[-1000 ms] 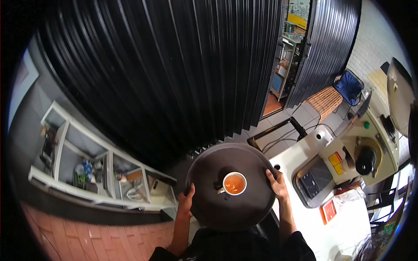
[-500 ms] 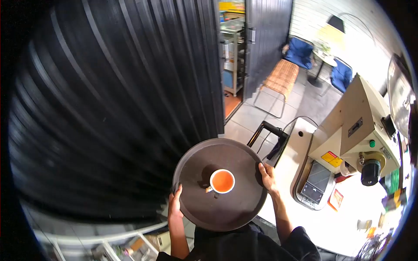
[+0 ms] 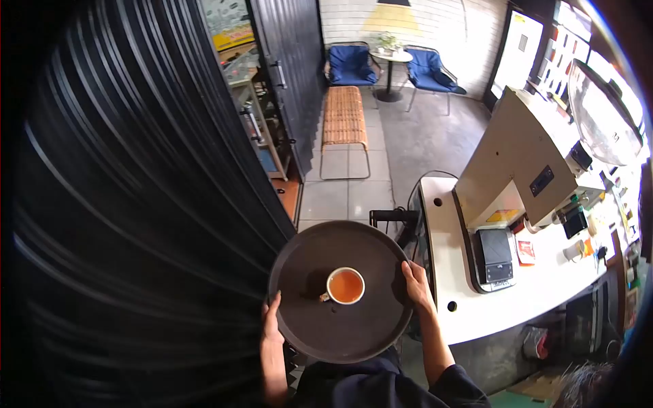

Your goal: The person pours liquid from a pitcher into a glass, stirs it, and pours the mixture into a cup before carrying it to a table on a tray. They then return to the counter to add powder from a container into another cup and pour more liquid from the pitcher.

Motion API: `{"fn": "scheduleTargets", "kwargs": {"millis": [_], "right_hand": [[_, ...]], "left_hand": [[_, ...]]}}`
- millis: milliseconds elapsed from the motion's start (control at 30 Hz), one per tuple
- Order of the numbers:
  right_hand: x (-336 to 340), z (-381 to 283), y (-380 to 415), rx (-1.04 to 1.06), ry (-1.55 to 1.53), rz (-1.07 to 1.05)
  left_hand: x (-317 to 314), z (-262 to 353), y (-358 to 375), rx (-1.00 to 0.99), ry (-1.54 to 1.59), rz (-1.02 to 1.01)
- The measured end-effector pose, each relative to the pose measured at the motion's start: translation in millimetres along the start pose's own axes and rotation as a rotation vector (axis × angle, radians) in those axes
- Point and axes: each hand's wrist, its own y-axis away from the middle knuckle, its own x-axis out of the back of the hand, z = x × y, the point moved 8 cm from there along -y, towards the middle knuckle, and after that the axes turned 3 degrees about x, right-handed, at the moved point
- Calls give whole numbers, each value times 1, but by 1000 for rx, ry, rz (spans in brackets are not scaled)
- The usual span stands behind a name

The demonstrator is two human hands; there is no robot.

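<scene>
A round dark brown tray (image 3: 360,333) is held level in front of my body. On it stands a white cup (image 3: 345,285) of orange-brown liquid, its handle toward the lower left. My left hand (image 3: 271,323) grips the tray's left rim, thumb on top. My right hand (image 3: 417,283) grips the right rim with its thumb over the edge. The fingers under the tray are hidden.
Black corrugated wall (image 3: 149,204) on the left, with a doorway beside it. White counter (image 3: 469,316) on the right bears a large beige machine (image 3: 517,149) and a black scale (image 3: 495,255). Ahead are a woven bench (image 3: 345,115), blue chairs (image 3: 350,64) and a small round table (image 3: 392,56).
The view has turned rightward, so the bench and chairs now appear farther left and more upright. The cup and tray remain in both hands' hold, almost unchanged in the picture.
</scene>
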Motion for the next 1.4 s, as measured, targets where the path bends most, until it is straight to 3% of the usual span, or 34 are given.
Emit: {"fn": "scheduleTargets", "kwargs": {"millis": [367,567,600,767,967,1033,1133,1233,1400], "right_hand": [[-16,-2,-50,-80,-66,311],[-13,7,-115,-12,-130,359],[-8,1,-125,-37,33,404],[-14,5,-193,-45,-157,435],[1,18,-254,14,-50,583],[6,14,-275,-97,-67,512],[15,10,-307,-44,-69,570],[28,21,-339,-28,-90,581],[51,30,-392,-56,-69,686]], "left_hand": [[-74,62,-128,-4,-33,-275],[-118,73,-217,33,-35,-360],[-129,75,-231,49,-20,-402],[-176,100,-291,58,-61,-396],[-227,111,-359,99,-71,-436],[-237,106,-387,137,-57,-467],[-258,87,-435,283,84,-513],[-318,101,-441,400,190,-571],[-377,89,-515,454,205,-553]]}}
